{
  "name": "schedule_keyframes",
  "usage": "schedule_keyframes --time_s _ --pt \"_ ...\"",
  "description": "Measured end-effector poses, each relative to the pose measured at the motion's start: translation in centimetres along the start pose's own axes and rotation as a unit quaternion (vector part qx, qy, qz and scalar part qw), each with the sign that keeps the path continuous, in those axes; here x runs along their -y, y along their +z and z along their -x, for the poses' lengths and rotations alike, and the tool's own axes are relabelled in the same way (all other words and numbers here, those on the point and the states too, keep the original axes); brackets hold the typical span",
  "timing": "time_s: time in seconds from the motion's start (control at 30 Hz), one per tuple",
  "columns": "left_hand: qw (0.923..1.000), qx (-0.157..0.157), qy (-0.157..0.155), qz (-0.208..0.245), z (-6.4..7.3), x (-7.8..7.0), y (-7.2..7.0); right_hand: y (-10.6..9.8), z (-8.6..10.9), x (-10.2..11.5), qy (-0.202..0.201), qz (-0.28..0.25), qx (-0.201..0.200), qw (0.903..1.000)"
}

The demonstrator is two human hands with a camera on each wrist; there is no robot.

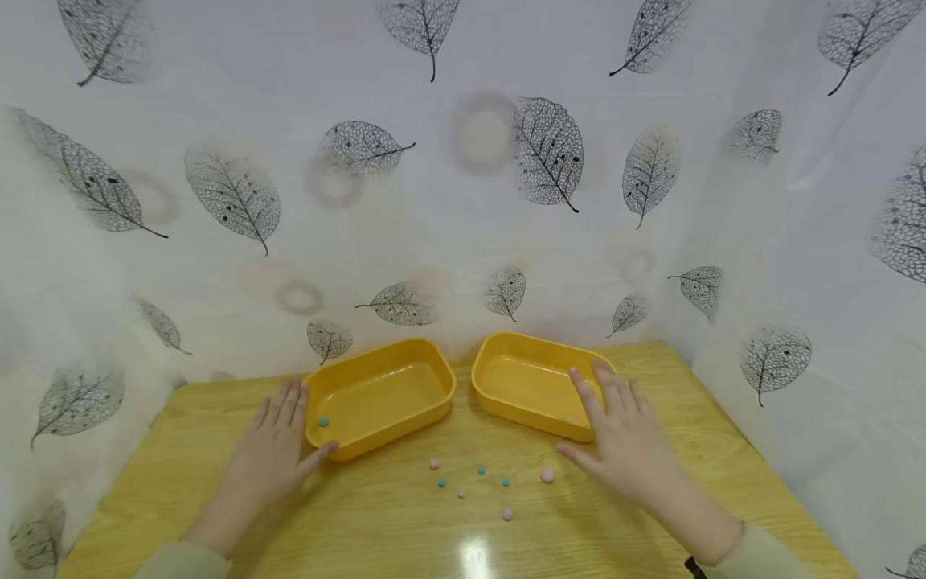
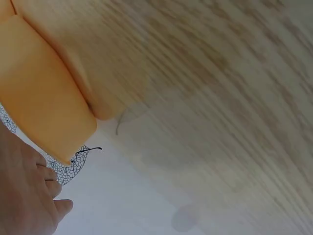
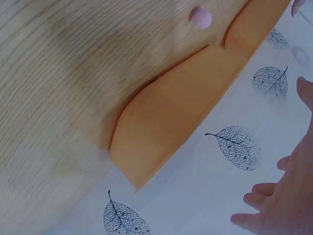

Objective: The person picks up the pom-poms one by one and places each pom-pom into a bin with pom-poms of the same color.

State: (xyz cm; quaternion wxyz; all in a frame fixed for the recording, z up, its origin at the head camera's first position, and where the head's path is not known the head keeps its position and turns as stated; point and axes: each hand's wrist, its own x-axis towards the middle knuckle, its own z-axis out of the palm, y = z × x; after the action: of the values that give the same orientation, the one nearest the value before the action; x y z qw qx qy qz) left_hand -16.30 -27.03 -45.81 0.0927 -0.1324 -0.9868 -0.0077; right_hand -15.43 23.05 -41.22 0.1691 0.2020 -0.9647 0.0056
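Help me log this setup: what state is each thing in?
Left tray: upright, a teal ball inside.
Right tray: upright, partly hidden by right hand.
Loose pink balls: four, on table.
Loose teal balls: three, on table.
Left hand: fingers extended at left tray's end.
Right hand: fingers spread, at right tray's end.
Sheet: hanging behind table.

Wood-grained yellow counter (image 1: 391, 531) | 11 o'clock: yellow rounded-rectangular plastic tray (image 1: 387, 394) | 1 o'clock: matching yellow plastic tray (image 1: 524, 386) | 4 to 7 o'clock from tray gap: four small round pink balls (image 1: 547, 476), three small teal balls (image 1: 481, 470)
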Motion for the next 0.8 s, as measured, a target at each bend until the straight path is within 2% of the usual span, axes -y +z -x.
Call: schedule_keyframes --time_s 0.53,0.8 --pt "0.9999 -0.003 0.012 0.008 -0.1 0.4 0.6 0.8 -0.4 4.0 -0.042 -0.073 -0.037 0.9958" --pt "0.9999 0.006 0.013 0.001 -0.2 0.4 0.3 1.7 -0.8 6.0 -0.041 -0.143 -0.039 0.9881"
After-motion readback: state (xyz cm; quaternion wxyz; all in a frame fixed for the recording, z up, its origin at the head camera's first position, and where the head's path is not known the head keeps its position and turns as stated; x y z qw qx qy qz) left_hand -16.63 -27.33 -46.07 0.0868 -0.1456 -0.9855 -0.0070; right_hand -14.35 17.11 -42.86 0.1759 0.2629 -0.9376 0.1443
